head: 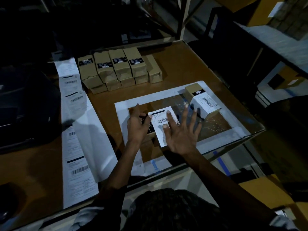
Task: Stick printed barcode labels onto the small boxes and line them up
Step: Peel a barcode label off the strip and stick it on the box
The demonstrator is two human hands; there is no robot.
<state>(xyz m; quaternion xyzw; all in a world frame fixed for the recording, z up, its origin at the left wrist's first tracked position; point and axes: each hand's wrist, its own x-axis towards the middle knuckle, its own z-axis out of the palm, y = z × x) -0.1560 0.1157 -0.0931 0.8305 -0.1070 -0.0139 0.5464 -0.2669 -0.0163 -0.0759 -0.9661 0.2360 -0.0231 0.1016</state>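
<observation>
Brown table (183, 67), dim light. Long strip of printed labels (75, 147) runs down its left side. Stack of unlabelled kraft boxes (115, 69) at the back; one labelled box (202, 100) at right, inside the white taped frame (120, 110). Box in work (150, 130) sits mid-frame, mostly hidden under its white label (164, 125). Left hand (138, 125) pinches the label's left corner and steadies the box. Right hand (180, 132) is spread wide, fingers flat, pressing the label down. Boxes look light, stiff cardboard; best held by the long sides. Label is thin, floppy, likely to crease.
</observation>
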